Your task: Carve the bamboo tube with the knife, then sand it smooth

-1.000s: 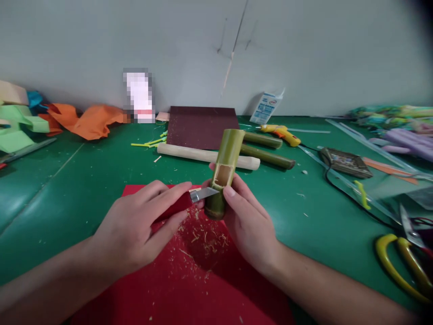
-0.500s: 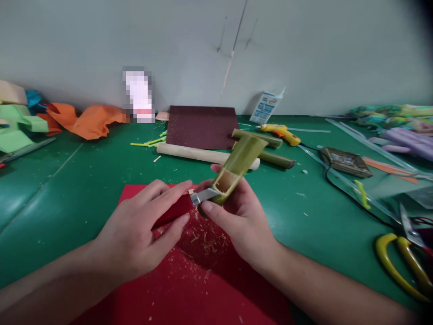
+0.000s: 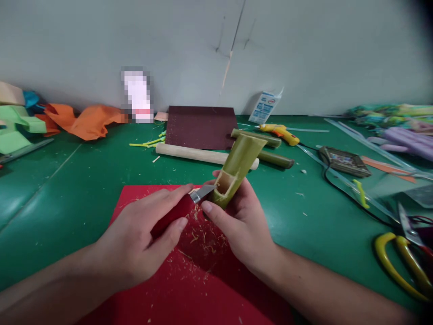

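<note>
My left hand [image 3: 142, 234] is closed around the red handle of a carving knife [image 3: 203, 193], its short metal blade pointing right. The blade's tip meets the left rim of an opening cut in a green bamboo tube [image 3: 241, 155]. My right hand [image 3: 246, 221] grips the tube's lower end, thumb in front and the other fingers mostly hidden behind it. The tube tilts up and to the right, and its pale inner wall shows through the opening. Beneath both hands lies a red sheet [image 3: 189, 289] strewn with thin shavings.
Behind the tube lie a pale wooden rod [image 3: 192, 153] and more bamboo pieces [image 3: 274, 159]. A yellow glue gun [image 3: 280, 133] with a black cord is at the back right. Yellow-handled scissors [image 3: 402, 257] lie at right. Orange cloth-like material [image 3: 91, 122] and a dark red board [image 3: 201, 126] sit by the wall.
The blade has shifted slightly up along the opening's left edge and now angles more steeply upward. The bamboo tube has turned a little in my right hand. Both grips stay the same.
</note>
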`<state>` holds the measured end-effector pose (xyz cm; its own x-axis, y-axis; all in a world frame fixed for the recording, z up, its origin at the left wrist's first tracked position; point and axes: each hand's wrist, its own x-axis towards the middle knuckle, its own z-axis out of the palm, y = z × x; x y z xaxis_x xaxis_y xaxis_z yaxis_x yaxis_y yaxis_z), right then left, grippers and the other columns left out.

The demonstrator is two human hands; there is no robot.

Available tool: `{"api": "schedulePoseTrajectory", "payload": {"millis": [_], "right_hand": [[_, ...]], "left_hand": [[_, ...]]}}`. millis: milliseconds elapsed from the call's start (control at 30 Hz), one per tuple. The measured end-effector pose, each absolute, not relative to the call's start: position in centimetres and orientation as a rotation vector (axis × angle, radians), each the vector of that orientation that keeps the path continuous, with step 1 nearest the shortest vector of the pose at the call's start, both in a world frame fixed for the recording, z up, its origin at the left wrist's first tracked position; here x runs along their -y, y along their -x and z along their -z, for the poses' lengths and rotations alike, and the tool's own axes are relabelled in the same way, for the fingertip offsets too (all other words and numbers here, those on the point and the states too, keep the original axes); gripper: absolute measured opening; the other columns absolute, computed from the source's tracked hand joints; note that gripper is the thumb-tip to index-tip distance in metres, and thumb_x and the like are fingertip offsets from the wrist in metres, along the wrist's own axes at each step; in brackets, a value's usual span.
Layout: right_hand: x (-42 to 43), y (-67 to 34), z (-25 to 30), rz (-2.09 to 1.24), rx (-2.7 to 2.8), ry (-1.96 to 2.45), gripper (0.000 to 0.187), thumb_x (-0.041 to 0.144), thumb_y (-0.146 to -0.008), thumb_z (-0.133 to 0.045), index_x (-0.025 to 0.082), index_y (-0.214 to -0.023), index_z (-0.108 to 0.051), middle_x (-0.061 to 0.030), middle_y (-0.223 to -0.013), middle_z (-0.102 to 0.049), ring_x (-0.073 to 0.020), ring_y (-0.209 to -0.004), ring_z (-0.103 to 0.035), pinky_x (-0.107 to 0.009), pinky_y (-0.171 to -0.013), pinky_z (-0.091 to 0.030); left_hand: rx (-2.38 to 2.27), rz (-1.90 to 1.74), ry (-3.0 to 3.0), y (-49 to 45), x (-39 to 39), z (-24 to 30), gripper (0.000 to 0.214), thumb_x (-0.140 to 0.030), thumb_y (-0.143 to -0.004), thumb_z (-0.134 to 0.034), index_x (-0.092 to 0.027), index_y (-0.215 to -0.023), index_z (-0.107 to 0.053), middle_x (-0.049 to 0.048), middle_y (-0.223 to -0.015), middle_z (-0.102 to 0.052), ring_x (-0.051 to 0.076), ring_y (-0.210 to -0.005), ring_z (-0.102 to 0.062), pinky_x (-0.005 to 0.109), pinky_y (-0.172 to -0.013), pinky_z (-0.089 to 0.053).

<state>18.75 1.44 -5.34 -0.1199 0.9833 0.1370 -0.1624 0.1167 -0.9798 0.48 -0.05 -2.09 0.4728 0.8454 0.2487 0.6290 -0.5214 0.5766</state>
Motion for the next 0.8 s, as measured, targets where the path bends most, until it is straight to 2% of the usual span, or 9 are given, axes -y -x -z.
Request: {"api": "schedulePoseTrajectory", "payload": {"millis": [133,267,367,533,633,800], "right_hand": [[-1.37,-18.91,5.38,-1.267,1.306,0.934,0.038,0.023,-0.082,-0.058,0.03,-0.116,-0.043,0.0007,-0.096,-0.055,-0.0125,-0.082,-0.053,-0.03,-0.077,-0.044],[-1.31,-18.96,5.38,-1.255,1.313,0.905,0.035,0.019,-0.083,-0.054,0.031,-0.115,-0.043,0.002,-0.092,-0.053,-0.0117,-0.078,-0.052,-0.029,-0.074,-0.043],[-1.34,-18.97,5.39,-1.235,1.325,0.906,0.033,0.017,-0.083,-0.053,0.03,-0.112,-0.044,0.0022,-0.09,-0.052,-0.0117,-0.077,-0.051,-0.029,-0.074,-0.043],[-1.28,-18.81,5.26,-1.181,1.341,0.942,0.028,0.019,-0.081,-0.056,0.028,-0.105,-0.044,0.002,-0.089,-0.052,-0.0119,-0.075,-0.051,-0.03,-0.072,-0.043],[-1.21,-18.65,5.1,-1.201,1.327,0.932,0.034,0.023,-0.078,-0.063,0.028,-0.104,-0.043,0.0037,-0.085,-0.052,-0.0105,-0.072,-0.052,-0.027,-0.069,-0.044],[-1.24,-18.68,5.1,-1.183,1.31,0.991,0.034,0.028,-0.076,-0.066,0.027,-0.102,-0.044,0.005,-0.08,-0.051,-0.0089,-0.069,-0.049,-0.025,-0.065,-0.042]], "left_hand": [[-1.22,-0.733,-2.248,-0.42,0.13,2.24,0.046,-0.025,-0.086,-0.047,-0.023,-0.132,-0.042,0.0034,-0.129,-0.053,0.02,-0.114,-0.054,0.032,-0.096,-0.045],[-1.261,-0.698,-2.157,-0.25,0.24,2.22,0.043,-0.03,-0.086,-0.048,-0.024,-0.128,-0.047,0.0031,-0.126,-0.056,0.023,-0.112,-0.055,0.037,-0.097,-0.046],[-1.263,-0.646,-2.079,-0.2,0.16,2.0,0.042,-0.032,-0.086,-0.047,-0.027,-0.128,-0.047,0.0022,-0.127,-0.055,0.023,-0.112,-0.056,0.037,-0.092,-0.05],[-1.265,-0.641,-2.078,-0.22,0.0,2.14,0.042,-0.032,-0.086,-0.048,-0.03,-0.128,-0.047,0.0,-0.125,-0.057,0.022,-0.11,-0.057,0.037,-0.092,-0.05],[-1.274,-0.655,-2.098,-0.36,0.13,2.5,0.042,-0.033,-0.086,-0.049,-0.031,-0.129,-0.046,-0.0018,-0.127,-0.055,0.02,-0.114,-0.054,0.035,-0.097,-0.046],[-1.307,-0.703,-2.126,-0.9,0.24,2.81,0.042,-0.036,-0.086,-0.049,-0.027,-0.127,-0.048,0.0005,-0.126,-0.056,0.021,-0.112,-0.055,0.035,-0.098,-0.045]]}}
